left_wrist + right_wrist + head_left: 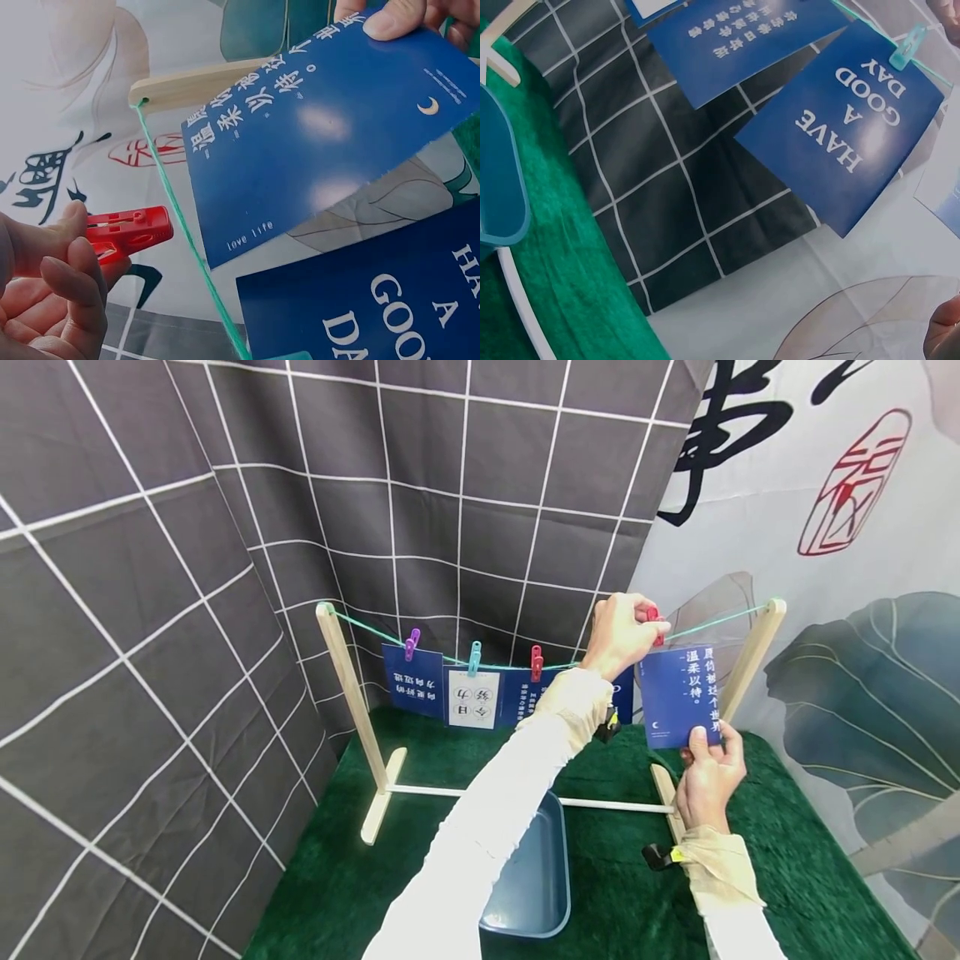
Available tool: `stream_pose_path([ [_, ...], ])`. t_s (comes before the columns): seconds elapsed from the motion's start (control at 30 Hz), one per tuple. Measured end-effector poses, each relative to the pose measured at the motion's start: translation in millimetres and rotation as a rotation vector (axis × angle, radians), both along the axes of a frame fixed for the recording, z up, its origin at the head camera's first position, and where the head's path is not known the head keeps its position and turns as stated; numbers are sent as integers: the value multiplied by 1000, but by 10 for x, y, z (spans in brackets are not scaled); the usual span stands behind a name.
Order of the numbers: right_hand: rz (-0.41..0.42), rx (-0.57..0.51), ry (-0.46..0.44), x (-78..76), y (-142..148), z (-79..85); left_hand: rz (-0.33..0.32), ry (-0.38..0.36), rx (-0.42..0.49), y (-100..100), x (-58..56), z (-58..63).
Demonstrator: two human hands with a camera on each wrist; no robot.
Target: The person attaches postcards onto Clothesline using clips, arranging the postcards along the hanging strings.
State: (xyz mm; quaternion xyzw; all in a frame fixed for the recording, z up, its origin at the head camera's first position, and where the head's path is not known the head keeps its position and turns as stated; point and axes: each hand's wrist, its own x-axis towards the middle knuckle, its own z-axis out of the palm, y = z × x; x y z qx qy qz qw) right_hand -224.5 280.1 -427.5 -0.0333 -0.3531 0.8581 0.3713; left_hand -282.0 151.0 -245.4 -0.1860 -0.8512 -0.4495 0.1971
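My left hand (622, 631) pinches a red clothespin (131, 232) by its handles, close beside the green string (169, 191). In the left wrist view the clip's nose points toward the string, with a gap between them. A blue card (678, 693) with white characters and a small moon stands with its top edge near the string. Its lower right corner is pinched between thumb and fingers of my right hand (711, 777). Just left of it hangs another blue card (844, 124) reading "HAVE A GOOD DAY", held by a teal clothespin (907, 46).
Farther left on the string, purple (412, 644), teal (474, 658) and red clothespins (536, 663) hold more cards. Wooden posts (352, 693) carry the string at both ends, joined by a white rod (615, 806). A blue-grey basin (551, 877) sits on the green cloth (330, 877).
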Motion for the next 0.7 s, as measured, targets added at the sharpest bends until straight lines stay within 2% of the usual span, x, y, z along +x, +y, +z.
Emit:
stream_pose_path([
  [0.37, -4, -2, 23, -56, 8, 13, 8, 55, -3, 49, -117, -17],
  [0.7, -3, -18, 46, -111, 4, -21, 55, 55, 63, 104, -155, -44],
])
